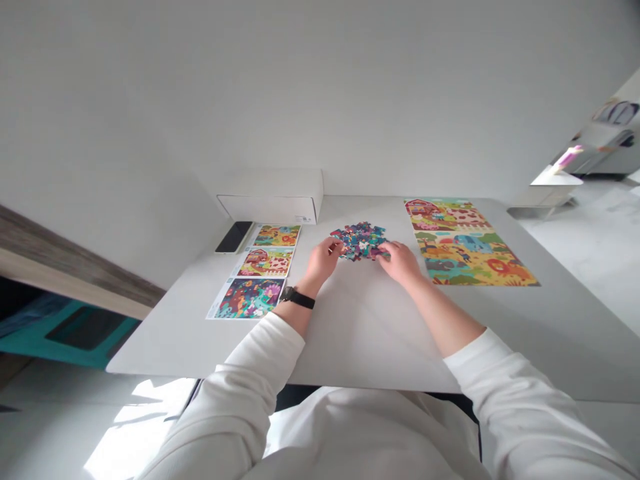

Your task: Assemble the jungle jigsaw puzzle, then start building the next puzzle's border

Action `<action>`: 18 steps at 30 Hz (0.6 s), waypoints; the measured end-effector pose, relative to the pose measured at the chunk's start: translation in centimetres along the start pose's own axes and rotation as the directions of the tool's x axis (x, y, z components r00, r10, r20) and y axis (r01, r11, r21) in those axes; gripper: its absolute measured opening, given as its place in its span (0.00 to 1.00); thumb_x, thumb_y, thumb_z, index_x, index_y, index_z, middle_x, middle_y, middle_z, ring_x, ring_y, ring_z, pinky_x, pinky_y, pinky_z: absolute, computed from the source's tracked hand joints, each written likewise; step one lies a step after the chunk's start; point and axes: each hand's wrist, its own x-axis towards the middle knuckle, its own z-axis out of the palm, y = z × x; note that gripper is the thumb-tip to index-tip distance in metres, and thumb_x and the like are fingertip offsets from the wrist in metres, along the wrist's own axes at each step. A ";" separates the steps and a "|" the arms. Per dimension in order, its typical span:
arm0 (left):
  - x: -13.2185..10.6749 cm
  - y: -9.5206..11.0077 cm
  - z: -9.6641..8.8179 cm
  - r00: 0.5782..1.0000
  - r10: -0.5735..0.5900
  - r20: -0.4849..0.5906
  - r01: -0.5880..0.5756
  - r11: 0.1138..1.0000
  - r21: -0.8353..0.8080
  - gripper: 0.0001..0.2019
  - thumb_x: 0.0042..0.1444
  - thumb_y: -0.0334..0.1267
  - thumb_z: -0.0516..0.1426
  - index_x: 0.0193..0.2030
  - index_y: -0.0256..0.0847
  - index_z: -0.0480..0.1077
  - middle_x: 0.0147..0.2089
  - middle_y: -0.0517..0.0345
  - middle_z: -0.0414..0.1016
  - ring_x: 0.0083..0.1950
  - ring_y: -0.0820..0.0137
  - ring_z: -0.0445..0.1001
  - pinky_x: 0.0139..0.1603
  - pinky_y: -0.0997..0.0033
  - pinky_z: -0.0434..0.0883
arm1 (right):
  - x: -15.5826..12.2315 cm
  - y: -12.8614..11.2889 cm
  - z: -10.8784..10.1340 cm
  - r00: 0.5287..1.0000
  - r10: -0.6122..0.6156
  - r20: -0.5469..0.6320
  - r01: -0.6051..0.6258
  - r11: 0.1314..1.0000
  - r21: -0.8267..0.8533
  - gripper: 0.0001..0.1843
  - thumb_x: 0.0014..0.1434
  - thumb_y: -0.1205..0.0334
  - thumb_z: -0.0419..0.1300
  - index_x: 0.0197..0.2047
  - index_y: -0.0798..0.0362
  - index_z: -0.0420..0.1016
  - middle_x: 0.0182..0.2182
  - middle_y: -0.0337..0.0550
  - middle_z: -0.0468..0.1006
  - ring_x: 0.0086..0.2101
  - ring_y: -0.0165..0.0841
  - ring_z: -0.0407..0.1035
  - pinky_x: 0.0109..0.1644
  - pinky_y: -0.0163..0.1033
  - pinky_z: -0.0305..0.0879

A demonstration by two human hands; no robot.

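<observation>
- Jigsaw pieces (359, 241), heaped loosely mid-worktop (360, 320), between both hands.
- Left hand (323, 259): half-closed, fingers curled against the heap's left edge; any held piece is hidden.
- Right hand (397, 260): half-closed at the right edge, hold unclear; light fingertip contact keeps the heap from spreading.
- Farm-scene sheet (470, 243), flat further right.

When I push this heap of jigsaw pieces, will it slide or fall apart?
The jigsaw pieces look thin, probably stiff card, so they'll likely slide, not roll. Heaped loosely between the left hand and right hand, the top ones may spill.
</observation>
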 end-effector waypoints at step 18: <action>-0.9 0.1 -0.5 0.993 0.114 0.020 -0.116 0.982 0.152 0.09 0.71 0.39 0.59 0.46 0.41 0.81 0.41 0.53 0.86 0.40 0.67 0.80 0.45 0.71 0.71 | 2.1 -0.4 2.1 1.000 0.012 -0.023 -0.013 0.997 -0.071 0.08 0.66 0.59 0.64 0.47 0.49 0.82 0.45 0.53 0.84 0.48 0.51 0.76 0.55 0.55 0.71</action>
